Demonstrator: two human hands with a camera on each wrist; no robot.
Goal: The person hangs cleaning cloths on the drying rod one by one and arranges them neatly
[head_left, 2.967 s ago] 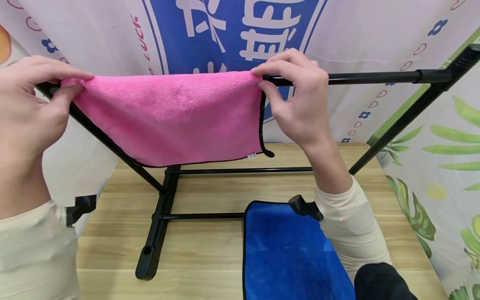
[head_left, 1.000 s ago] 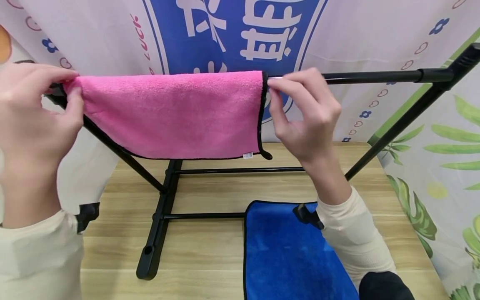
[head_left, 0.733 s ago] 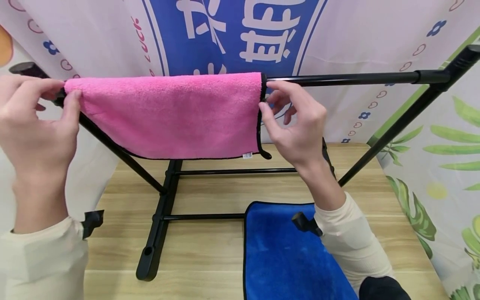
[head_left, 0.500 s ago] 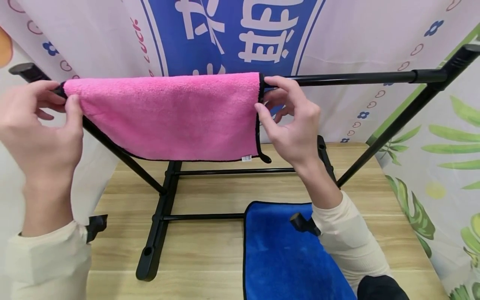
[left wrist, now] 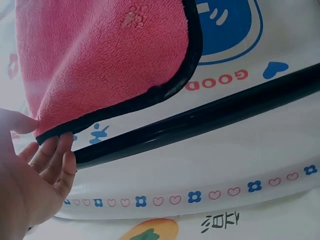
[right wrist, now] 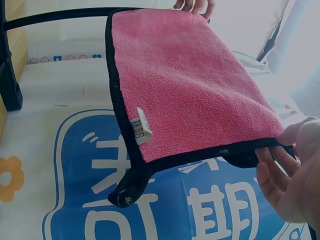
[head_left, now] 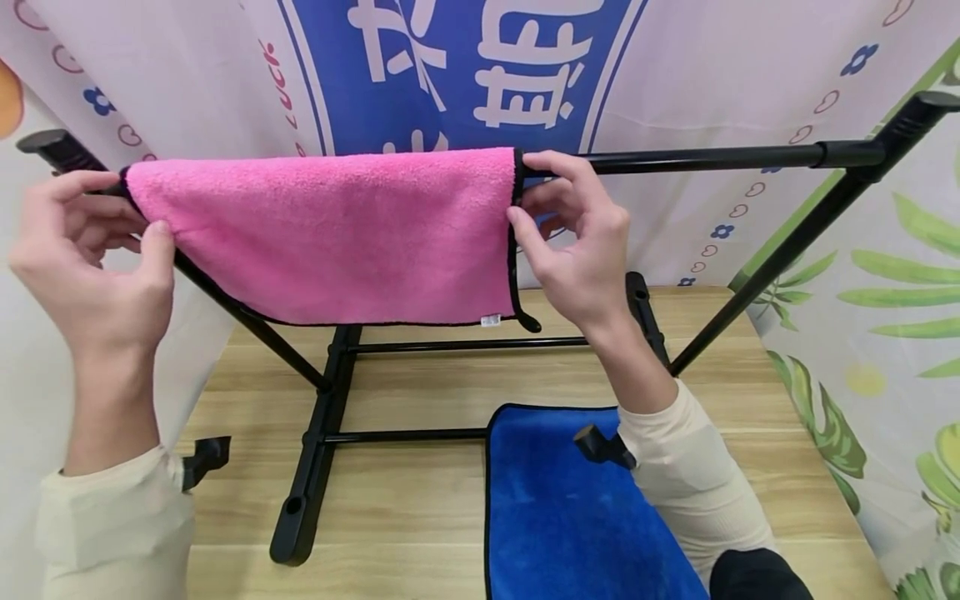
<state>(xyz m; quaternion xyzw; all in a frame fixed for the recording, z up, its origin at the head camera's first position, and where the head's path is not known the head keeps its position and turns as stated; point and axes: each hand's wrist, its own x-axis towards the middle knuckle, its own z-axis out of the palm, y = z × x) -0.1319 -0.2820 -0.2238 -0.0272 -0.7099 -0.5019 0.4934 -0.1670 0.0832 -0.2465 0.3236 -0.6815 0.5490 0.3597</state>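
A pink plush towel [head_left: 337,242] with black edging hangs over the top bar [head_left: 712,158] of a black rack. At its upper left edge my left hand [head_left: 105,267] holds the hem, thumb in front and fingers behind. My right hand [head_left: 573,233] pinches the right edge just below the bar, with its fingertips tucked behind the cloth. In the left wrist view the thumb lies on the pink pile [left wrist: 110,65] and the fingers sit under the black hem. A white label [right wrist: 141,126] and a black corner loop show in the right wrist view.
A blue towel [head_left: 570,517] with black edging lies flat on the wooden surface [head_left: 405,517], partly under my right forearm. The rack's left foot [head_left: 300,517] and lower crossbars [head_left: 420,435] stand behind it. Printed curtains hang behind and to the right.
Both hands have shifted from the towel's top corners at the bar to slightly lower along its side edges. The front bottom hem, slanted at first, now hangs nearly level.
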